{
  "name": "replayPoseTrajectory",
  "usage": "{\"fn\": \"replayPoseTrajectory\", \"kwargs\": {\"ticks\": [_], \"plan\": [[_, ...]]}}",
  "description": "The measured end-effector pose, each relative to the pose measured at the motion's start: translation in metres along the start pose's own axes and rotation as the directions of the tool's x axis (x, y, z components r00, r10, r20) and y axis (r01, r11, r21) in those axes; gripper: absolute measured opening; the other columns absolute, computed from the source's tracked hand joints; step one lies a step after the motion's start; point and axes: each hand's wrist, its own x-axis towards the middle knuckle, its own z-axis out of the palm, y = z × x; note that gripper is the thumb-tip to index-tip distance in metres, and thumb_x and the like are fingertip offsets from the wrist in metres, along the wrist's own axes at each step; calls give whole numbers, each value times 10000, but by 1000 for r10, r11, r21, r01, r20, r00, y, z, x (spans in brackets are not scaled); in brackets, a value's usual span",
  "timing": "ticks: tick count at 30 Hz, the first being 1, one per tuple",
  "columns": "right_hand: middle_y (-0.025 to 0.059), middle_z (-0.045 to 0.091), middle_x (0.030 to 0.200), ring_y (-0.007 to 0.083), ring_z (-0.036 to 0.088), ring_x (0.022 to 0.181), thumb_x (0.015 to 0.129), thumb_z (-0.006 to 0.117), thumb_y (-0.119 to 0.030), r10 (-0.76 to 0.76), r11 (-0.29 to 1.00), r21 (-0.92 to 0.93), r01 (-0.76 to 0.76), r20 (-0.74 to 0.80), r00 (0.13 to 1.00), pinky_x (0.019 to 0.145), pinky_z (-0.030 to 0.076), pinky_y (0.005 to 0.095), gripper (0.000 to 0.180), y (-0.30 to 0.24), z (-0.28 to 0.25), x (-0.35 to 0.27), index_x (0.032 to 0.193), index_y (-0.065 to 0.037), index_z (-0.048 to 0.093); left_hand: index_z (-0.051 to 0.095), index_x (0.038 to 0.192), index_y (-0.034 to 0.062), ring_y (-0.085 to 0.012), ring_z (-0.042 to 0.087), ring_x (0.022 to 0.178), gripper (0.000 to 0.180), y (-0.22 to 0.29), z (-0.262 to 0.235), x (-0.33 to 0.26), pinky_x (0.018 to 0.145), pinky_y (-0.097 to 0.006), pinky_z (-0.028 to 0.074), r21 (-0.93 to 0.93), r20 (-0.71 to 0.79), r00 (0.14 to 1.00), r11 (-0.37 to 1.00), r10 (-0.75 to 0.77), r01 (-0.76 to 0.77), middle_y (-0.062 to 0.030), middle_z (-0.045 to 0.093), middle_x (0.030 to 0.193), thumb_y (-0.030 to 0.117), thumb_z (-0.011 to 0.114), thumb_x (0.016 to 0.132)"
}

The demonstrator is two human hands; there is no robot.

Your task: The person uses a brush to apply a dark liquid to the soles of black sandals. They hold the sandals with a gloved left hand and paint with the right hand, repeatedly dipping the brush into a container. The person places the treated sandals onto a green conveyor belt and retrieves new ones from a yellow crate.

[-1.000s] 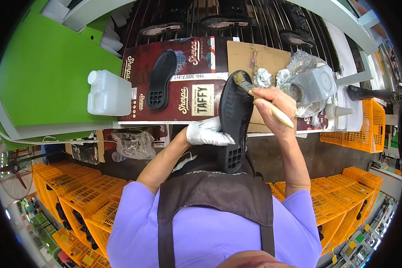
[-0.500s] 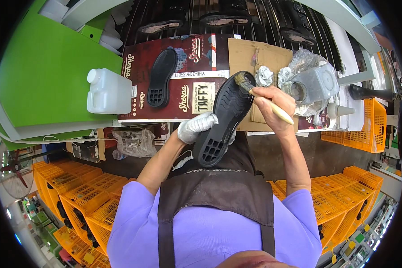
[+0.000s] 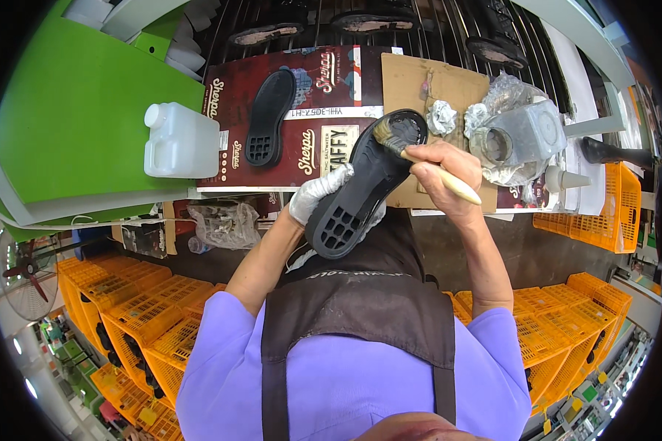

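Note:
A black shoe sole [image 3: 360,187], its inner face up and heel grid toward me, is tilted at the table's front edge. My left hand [image 3: 320,195], in a whitish glove, grips it from the left side, with fingers passing underneath. Bare, my right hand [image 3: 449,173] is closed round the pale handle of a brush [image 3: 397,140]. Its bristles touch the sole near the toe end, where the surface looks wet. A second black sole [image 3: 271,117] lies on the dark red cardboard [image 3: 301,163] to the left.
A white plastic jug [image 3: 182,143] stands left of the cardboard. On the right are a clear wide-mouthed container [image 3: 526,136] lying in plastic wrap, crumpled white wads [image 3: 441,117] and a nozzle bottle [image 3: 563,179]. Black boots [image 3: 371,20] rest on the far rollers. Orange crates [image 3: 147,301] stand behind me.
The brush has moved left across the toe area, its bristles now spread flatter. The sole's heel end has shifted slightly left and up in my left hand.

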Motion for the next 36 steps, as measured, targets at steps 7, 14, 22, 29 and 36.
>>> {"fn": "replayPoseTrajectory", "kwargs": {"ticks": [7,14,22,29,36], "plan": [[121,663,759,222,639,638,744,714,-89,-53,998,30,53,29,998,573,494,290,162,-7,8,3,857,4,646,449,1259,-1,-294,623,716,673,-1,-5,2,548,-374,533,-106,11,1000,994,20,-18,-239,579,974,559,360,895],[101,645,719,214,621,613,735,721,-92,-61,997,60,58,48,997,552,484,291,170,-12,16,0,860,-5,647,471,1248,48,-291,635,822,548,0,-5,5,694,-408,552,-183,-117,992,981,38,-59,-193,604,1038,485,331,950],[98,637,712,217,609,603,725,731,-89,-82,993,87,76,73,994,540,477,297,186,-18,26,-1,866,-3,643,475,1257,98,-277,640,806,560,3,-2,14,638,-404,559,-272,-30,994,956,102,-106,-141,609,1071,524,283,948],[95,631,713,213,595,590,724,740,-101,-107,990,101,96,111,988,529,470,298,211,-25,33,-2,873,7,639,502,1230,98,-255,636,827,509,6,-4,23,683,-390,555,-249,-125,968,938,216,-241,-132,614,1067,476,288,966],[85,632,717,200,585,573,720,746,-114,-148,985,106,134,138,979,514,460,290,223,-32,35,-2,880,3,644,521,1201,89,-232,622,826,467,8,4,25,730,-357,531,-271,-126,951,913,282,-306,-106,623,1040,438,307,975]]}}
